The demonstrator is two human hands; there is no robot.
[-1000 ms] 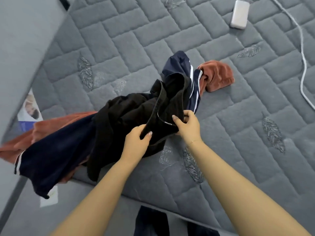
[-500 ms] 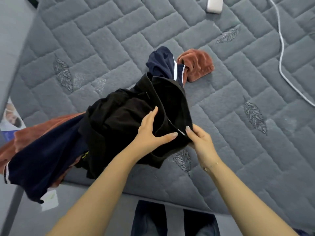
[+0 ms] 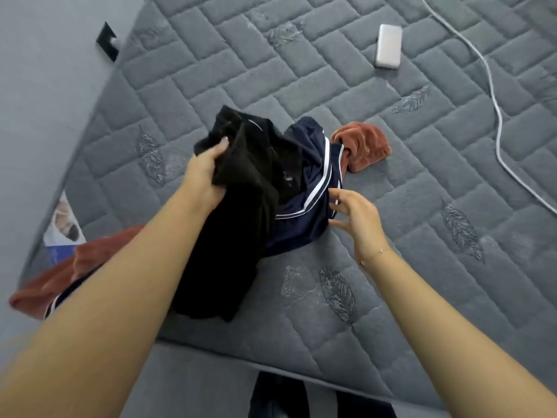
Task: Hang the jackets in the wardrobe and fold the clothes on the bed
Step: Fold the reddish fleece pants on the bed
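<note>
A black garment hangs bunched over the grey quilted bed, and my left hand grips its upper edge. Under and to the right of it lies a navy garment with white stripes. My right hand hovers at that navy garment's right edge, fingers spread and holding nothing. A rust-coloured garment is crumpled just beyond the navy one. More rust and navy cloth hangs off the bed's left edge, partly hidden by my left forearm.
A white power bank lies far up the bed, with a white cable running down the right side. The grey wall is at the left. A printed sheet lies by the bed's left corner. My dark trouser legs show below.
My right hand has let go of the black garment and moved right to the navy one. My left hand has lifted the black garment up and away, uncovering the striped navy cloth.
</note>
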